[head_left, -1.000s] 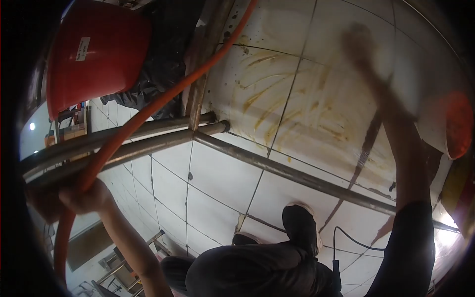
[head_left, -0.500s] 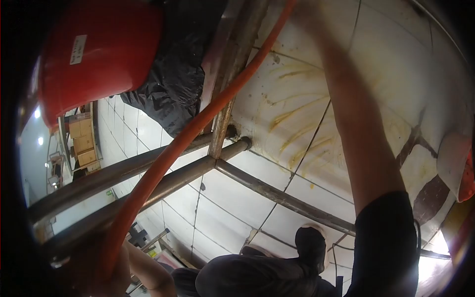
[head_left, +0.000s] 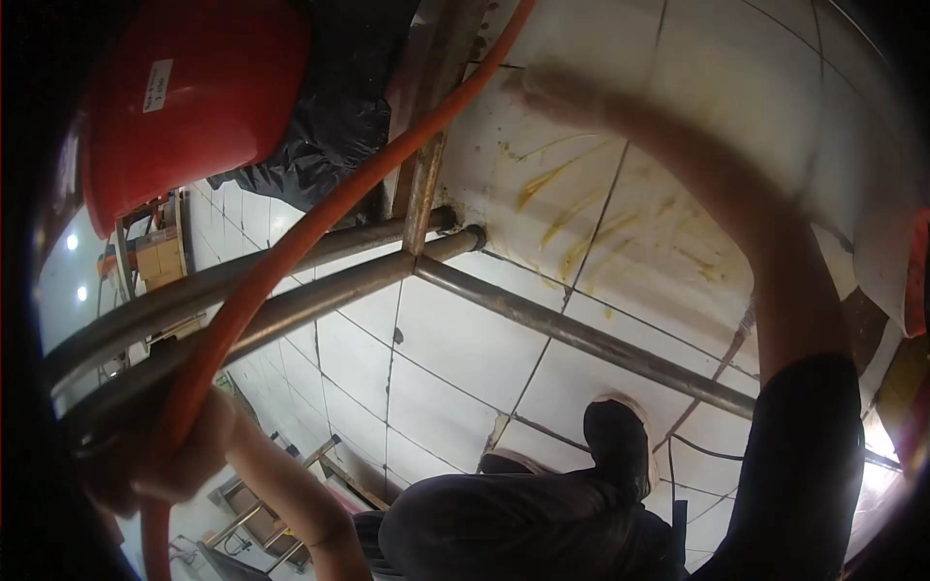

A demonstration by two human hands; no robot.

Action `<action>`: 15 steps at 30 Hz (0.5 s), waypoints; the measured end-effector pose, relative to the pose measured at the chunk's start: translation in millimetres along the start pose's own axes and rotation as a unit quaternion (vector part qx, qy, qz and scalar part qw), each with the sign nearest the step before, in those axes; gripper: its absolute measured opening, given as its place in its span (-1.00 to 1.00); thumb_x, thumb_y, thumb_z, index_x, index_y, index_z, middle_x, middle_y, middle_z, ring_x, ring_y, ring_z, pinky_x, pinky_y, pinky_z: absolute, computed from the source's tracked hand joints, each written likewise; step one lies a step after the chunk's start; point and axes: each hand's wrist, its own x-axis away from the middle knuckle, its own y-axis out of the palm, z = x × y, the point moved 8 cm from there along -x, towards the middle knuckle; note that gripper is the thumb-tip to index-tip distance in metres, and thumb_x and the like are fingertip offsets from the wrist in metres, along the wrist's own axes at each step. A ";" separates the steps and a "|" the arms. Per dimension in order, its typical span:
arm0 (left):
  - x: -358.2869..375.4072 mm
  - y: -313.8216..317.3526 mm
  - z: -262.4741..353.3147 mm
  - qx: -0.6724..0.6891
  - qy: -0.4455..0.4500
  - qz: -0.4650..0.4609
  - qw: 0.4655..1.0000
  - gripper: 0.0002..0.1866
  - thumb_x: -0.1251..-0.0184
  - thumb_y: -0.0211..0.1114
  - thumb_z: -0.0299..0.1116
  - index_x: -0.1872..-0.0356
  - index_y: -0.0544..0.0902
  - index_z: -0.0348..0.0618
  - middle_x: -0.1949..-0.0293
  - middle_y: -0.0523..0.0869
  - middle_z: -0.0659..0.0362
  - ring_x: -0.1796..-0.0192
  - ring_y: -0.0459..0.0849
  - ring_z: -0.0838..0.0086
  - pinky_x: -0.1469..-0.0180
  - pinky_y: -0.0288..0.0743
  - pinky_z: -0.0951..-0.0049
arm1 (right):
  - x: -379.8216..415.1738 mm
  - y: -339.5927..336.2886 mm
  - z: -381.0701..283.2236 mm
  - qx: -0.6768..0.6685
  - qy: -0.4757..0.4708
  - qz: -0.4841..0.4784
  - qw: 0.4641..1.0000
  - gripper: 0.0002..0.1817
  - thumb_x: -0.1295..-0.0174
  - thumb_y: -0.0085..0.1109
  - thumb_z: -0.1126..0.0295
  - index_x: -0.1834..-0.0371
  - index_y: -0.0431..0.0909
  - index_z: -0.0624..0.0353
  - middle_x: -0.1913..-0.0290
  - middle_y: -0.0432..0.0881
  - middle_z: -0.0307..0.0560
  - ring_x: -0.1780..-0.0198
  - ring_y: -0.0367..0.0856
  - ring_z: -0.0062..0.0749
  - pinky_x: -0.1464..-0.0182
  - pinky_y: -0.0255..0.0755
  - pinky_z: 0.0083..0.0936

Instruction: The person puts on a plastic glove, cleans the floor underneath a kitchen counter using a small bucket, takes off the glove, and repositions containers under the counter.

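Observation:
My left hand [head_left: 189,441] is at the lower left, its fingers wrapped round an orange hose [head_left: 291,247]. The hose runs up from that hand, across the metal pipes, to the top middle. My right hand [head_left: 562,97] reaches to the white tiled surface [head_left: 717,145] at the upper middle. It looks blurred, with its fingers stretched out and no object visible in it. Yellow-brown smears [head_left: 581,223] mark the tiles below it.
A red basin [head_left: 194,116] and a black plastic bag [head_left: 334,136] fill the upper left. Metal pipes [head_left: 581,334] meet at a joint left of centre. A shoe [head_left: 618,436] stands on the tiled floor below. A red and white container edge [head_left: 896,261] shows at right.
My right hand has come down and left from the top edge and now shows its fingers. My left hand has risen into fuller view with the hose. The whole view has shifted slightly.

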 end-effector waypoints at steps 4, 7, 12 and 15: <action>27.3 2.1 -13.9 0.162 -0.145 -0.010 0.976 -0.70 -0.36 0.27 -0.22 0.19 0.46 -0.26 0.25 0.59 0.11 0.38 0.63 0.38 0.32 0.64 0.42 | 57.9 2.1 -39.0 -0.058 0.042 -0.108 0.992 -0.61 -0.47 -0.18 0.24 -0.18 0.51 0.17 -0.03 0.60 0.16 -0.09 0.57 -0.01 -0.17 0.40 -0.17; 31.4 3.5 -8.8 0.142 -0.131 -0.026 0.981 -0.72 -0.36 0.27 -0.22 0.22 0.46 -0.24 0.27 0.60 0.12 0.40 0.63 0.38 0.33 0.63 0.42 | 97.2 -9.0 -41.2 -0.130 0.111 -0.056 0.984 -0.58 -0.49 -0.20 0.18 -0.21 0.49 0.16 -0.10 0.60 0.14 -0.14 0.56 -0.01 -0.24 0.39 -0.21; 33.6 8.0 -4.5 0.118 -0.102 -0.049 0.987 -0.74 -0.36 0.27 -0.23 0.26 0.48 -0.22 0.31 0.60 0.13 0.42 0.63 0.38 0.35 0.61 0.42 | 170.6 -106.5 11.0 0.028 0.125 0.141 0.982 -0.56 -0.54 -0.30 0.21 -0.29 0.44 0.14 -0.21 0.56 0.08 -0.28 0.46 -0.05 -0.38 0.25 -0.26; 34.9 7.3 -8.9 0.111 -0.102 -0.057 0.987 -0.76 -0.36 0.27 -0.24 0.29 0.48 -0.20 0.34 0.61 0.14 0.44 0.63 0.38 0.36 0.60 0.43 | 231.0 -137.4 107.1 0.180 0.174 0.140 0.958 -0.54 -0.51 -0.28 0.28 -0.41 0.31 0.13 -0.29 0.49 0.09 -0.36 0.38 -0.04 -0.46 0.13 -0.26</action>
